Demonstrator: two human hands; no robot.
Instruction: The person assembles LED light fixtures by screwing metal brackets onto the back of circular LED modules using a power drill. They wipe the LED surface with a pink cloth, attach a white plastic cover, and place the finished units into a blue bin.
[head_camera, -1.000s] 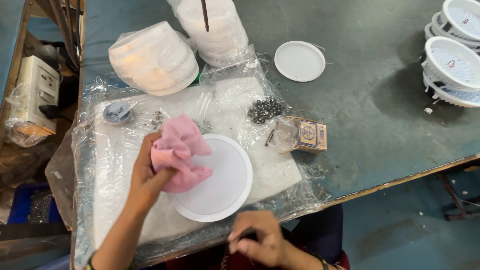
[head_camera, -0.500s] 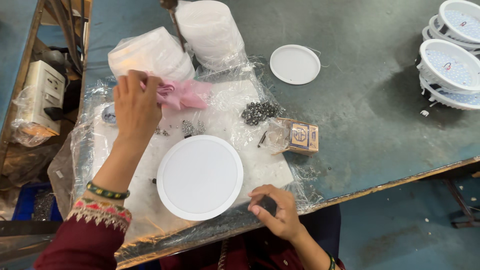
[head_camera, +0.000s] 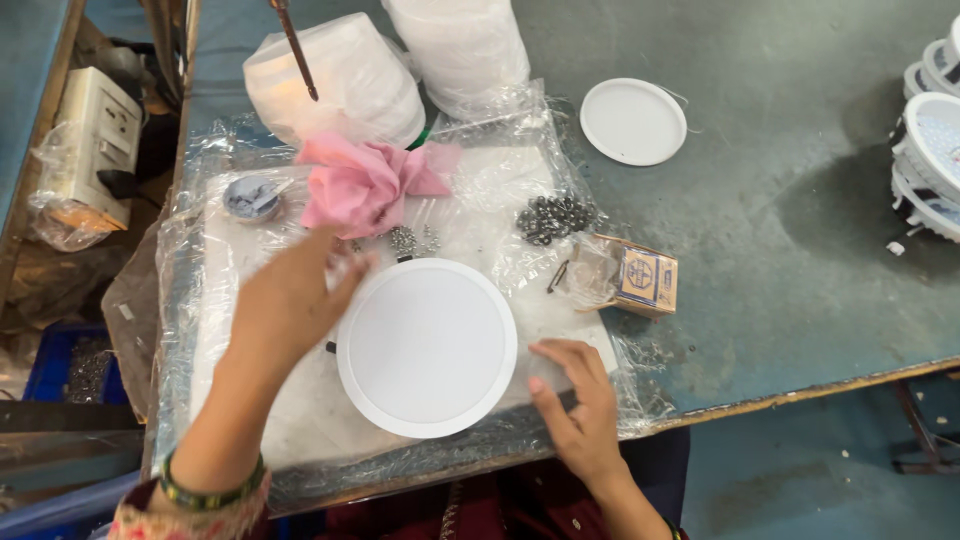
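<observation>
A round white disc (head_camera: 428, 346) lies flat on a plastic-covered white pad (head_camera: 250, 390) at the table's near edge. My left hand (head_camera: 290, 300) hovers just left of the disc, fingers spread, holding nothing. My right hand (head_camera: 577, 398) rests open on the plastic sheet at the disc's lower right, fingertips close to its rim. A crumpled pink cloth (head_camera: 365, 183) lies on the pad beyond the disc, apart from both hands.
Small dark screws (head_camera: 552, 216) and a small cardboard box (head_camera: 640, 281) lie right of the disc. A little dish (head_camera: 250, 196) sits at the pad's far left. Bagged white stacks (head_camera: 340, 80), a smaller white disc (head_camera: 633, 121) and round lamp housings (head_camera: 930, 150) stand farther back.
My left hand let go of the pink cloth at the back of the pad and came back beside the disc. My right hand moved up next to the disc's rim.
</observation>
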